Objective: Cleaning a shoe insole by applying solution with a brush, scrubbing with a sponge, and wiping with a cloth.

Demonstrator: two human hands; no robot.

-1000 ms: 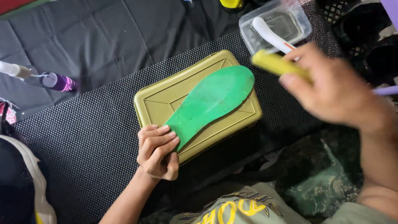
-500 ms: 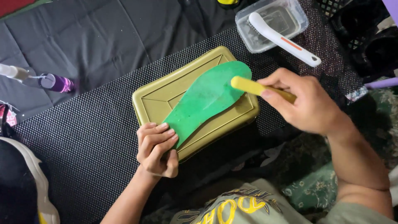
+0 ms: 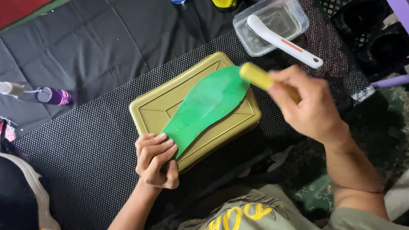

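A green shoe insole (image 3: 204,106) lies flat on an upturned gold rectangular box (image 3: 149,115). My left hand (image 3: 155,159) presses down on the insole's heel end at the box's near edge. My right hand (image 3: 306,106) grips a yellow brush (image 3: 257,76) by its handle. The brush's head sits at the insole's toe end, touching or just above it; the motion blur hides which.
A clear plastic tub (image 3: 294,12) with a white-handled brush (image 3: 283,42) across it stands at the back right. A purple spray bottle (image 3: 51,96) lies at the left. Black mesh matting (image 3: 85,157) covers the floor. A white shoe (image 3: 36,191) shows at the lower left.
My right hand brought the yellow brush down from beside the tub onto the insole and now moves it at the toe end. My left hand stays on the heel.
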